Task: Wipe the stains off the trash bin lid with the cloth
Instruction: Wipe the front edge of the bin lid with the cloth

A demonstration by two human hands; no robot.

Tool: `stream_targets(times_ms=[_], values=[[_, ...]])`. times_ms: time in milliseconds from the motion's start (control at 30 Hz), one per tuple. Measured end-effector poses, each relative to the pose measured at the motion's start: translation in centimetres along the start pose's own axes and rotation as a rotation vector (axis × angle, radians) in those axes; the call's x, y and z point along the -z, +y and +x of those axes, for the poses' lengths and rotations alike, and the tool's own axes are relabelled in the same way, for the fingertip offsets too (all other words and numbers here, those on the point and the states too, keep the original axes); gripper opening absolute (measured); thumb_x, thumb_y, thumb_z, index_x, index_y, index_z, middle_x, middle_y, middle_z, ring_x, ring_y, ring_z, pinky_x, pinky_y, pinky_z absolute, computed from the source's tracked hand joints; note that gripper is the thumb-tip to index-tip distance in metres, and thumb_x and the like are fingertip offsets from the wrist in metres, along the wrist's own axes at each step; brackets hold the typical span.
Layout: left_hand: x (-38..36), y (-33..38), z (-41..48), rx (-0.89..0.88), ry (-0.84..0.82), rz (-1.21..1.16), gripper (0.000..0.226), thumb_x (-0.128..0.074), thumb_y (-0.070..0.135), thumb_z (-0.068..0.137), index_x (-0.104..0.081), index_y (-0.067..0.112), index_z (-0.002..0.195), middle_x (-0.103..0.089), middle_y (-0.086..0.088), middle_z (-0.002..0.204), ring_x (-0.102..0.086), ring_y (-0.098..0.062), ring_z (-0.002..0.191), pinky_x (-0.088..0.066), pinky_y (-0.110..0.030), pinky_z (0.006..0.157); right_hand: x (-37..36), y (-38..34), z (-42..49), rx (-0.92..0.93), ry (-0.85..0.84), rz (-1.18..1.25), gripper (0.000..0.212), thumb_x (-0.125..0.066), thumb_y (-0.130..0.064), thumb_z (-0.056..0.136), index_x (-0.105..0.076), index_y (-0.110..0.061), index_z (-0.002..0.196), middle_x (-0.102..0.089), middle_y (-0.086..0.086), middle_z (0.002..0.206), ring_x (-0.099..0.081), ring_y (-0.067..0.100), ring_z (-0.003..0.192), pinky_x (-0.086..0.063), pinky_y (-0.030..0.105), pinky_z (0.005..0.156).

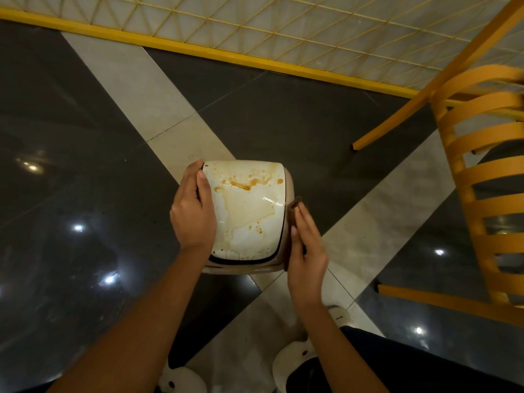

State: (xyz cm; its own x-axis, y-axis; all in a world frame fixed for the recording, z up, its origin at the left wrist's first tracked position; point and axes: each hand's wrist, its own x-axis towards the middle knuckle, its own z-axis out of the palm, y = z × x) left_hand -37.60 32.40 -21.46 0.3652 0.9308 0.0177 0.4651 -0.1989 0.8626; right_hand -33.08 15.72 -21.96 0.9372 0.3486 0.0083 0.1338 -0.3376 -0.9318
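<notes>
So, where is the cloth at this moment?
In the head view, the cloth is at the right edge of the lid, under the flat fingers of the right hand.

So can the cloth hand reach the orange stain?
Probably yes: the right hand and cloth sit just beside the lid, nothing covers the orange stain, and the left hand only grips the other edge.
</notes>
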Motion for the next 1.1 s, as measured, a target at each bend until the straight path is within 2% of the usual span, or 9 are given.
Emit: stream_targets(times_ms=[133, 200, 267, 333, 467, 633, 800, 1000, 1100], values=[[-0.1, 0.1, 0.0, -0.005, 0.005, -0.002, 0.038, -0.033, 0.036, 0.099, -0.051, 0.023, 0.130, -0.057, 0.003, 0.130, -0.055, -0.015, 0.117, -0.045, -0.027, 0.093, 0.1, -1.1, 5.7, -0.068, -0.081, -0.012, 0.034, -0.045, -0.012, 0.096, -0.052, -0.015, 0.129, -0.051, -0.007, 0.133, -0.043, 0.000, 0.123, -0.031, 0.010, 0.104], [-0.1, 0.1, 0.0, -0.005, 0.009, 0.005, 0.038, -0.033, 0.035, 0.099, -0.052, 0.023, 0.130, -0.057, 0.002, 0.130, -0.054, -0.015, 0.117, -0.045, -0.027, 0.093, -0.1, -1.0, 8.0, -0.156, -0.148, 0.020, 0.033, -0.045, -0.013, 0.096, -0.054, -0.017, 0.128, -0.055, -0.002, 0.131, -0.048, 0.007, 0.121, -0.037, 0.024, 0.107], [-0.1, 0.0, 0.0, -0.005, 0.010, 0.005, 0.038, -0.034, 0.036, 0.099, -0.051, 0.023, 0.130, -0.057, 0.002, 0.130, -0.054, -0.016, 0.117, -0.047, -0.033, 0.095, -0.3, -0.7, 9.0, -0.242, -0.168, 0.083, 0.033, -0.046, -0.015, 0.096, -0.056, -0.019, 0.127, -0.059, -0.001, 0.127, -0.052, 0.013, 0.118, -0.041, 0.039, 0.105], [-0.1, -0.1, 0.0, -0.002, 0.009, -0.001, 0.038, -0.033, 0.037, 0.099, -0.051, 0.024, 0.130, -0.057, 0.003, 0.130, -0.055, -0.016, 0.117, -0.049, -0.038, 0.095, -0.1, -0.7, 8.5, -0.296, -0.136, 0.127, 0.032, -0.047, -0.015, 0.096, -0.055, -0.021, 0.126, -0.059, -0.001, 0.126, -0.053, 0.014, 0.117, -0.042, 0.043, 0.103], [-0.2, -0.1, 0.0, -0.005, 0.009, -0.007, 0.038, -0.033, 0.037, 0.099, -0.051, 0.023, 0.131, -0.057, 0.002, 0.129, -0.055, -0.016, 0.116, -0.049, -0.037, 0.094, 0.4, 0.1, 3.7, -0.271, -0.036, 0.147, 0.032, -0.047, -0.016, 0.095, -0.051, -0.029, 0.124, -0.056, -0.004, 0.130, -0.050, 0.011, 0.122, -0.040, 0.042, 0.106], [-0.1, 0.0, 0.1, -0.011, -0.003, 0.007, 0.038, -0.033, 0.035, 0.099, -0.051, 0.023, 0.130, -0.057, 0.003, 0.129, -0.055, -0.014, 0.116, -0.045, -0.026, 0.091, 0.3, 0.9, 1.1, -0.242, 0.023, 0.140, 0.033, -0.046, -0.013, 0.096, -0.053, -0.024, 0.126, -0.055, -0.005, 0.131, -0.048, 0.007, 0.123, -0.039, 0.039, 0.106], [-0.1, 0.0, 0.1, -0.014, -0.003, 0.003, 0.038, -0.034, 0.035, 0.099, -0.051, 0.022, 0.130, -0.057, 0.002, 0.130, -0.054, -0.015, 0.117, -0.048, -0.033, 0.095, -0.7, 0.1, 3.7, -0.293, 0.091, 0.142, 0.032, -0.046, -0.012, 0.095, -0.057, -0.019, 0.125, -0.058, -0.004, 0.127, -0.051, 0.009, 0.119, -0.042, 0.038, 0.104], [-0.1, 0.0, 0.1, -0.013, -0.005, 0.002, 0.038, -0.033, 0.037, 0.099, -0.051, 0.023, 0.130, -0.056, 0.002, 0.131, -0.054, -0.016, 0.118, -0.047, -0.032, 0.095, -2.3, 0.2, -3.3, -0.245, 0.304, 0.154, 0.037, -0.045, -0.010, 0.095, -0.050, -0.015, 0.131, -0.051, -0.006, 0.135, -0.043, 0.001, 0.126, -0.036, 0.020, 0.105], [-0.1, 0.1, 0.0, -0.018, -0.002, 0.000, 0.038, -0.033, 0.035, 0.099, -0.052, 0.021, 0.130, -0.056, 0.002, 0.131, -0.054, -0.014, 0.118, -0.045, -0.028, 0.094, -3.5, 0.0, -5.3, -0.288, 0.361, 0.187, 0.038, -0.044, -0.010, 0.095, -0.048, -0.016, 0.133, -0.048, -0.012, 0.136, -0.040, -0.003, 0.128, -0.034, 0.021, 0.107]])
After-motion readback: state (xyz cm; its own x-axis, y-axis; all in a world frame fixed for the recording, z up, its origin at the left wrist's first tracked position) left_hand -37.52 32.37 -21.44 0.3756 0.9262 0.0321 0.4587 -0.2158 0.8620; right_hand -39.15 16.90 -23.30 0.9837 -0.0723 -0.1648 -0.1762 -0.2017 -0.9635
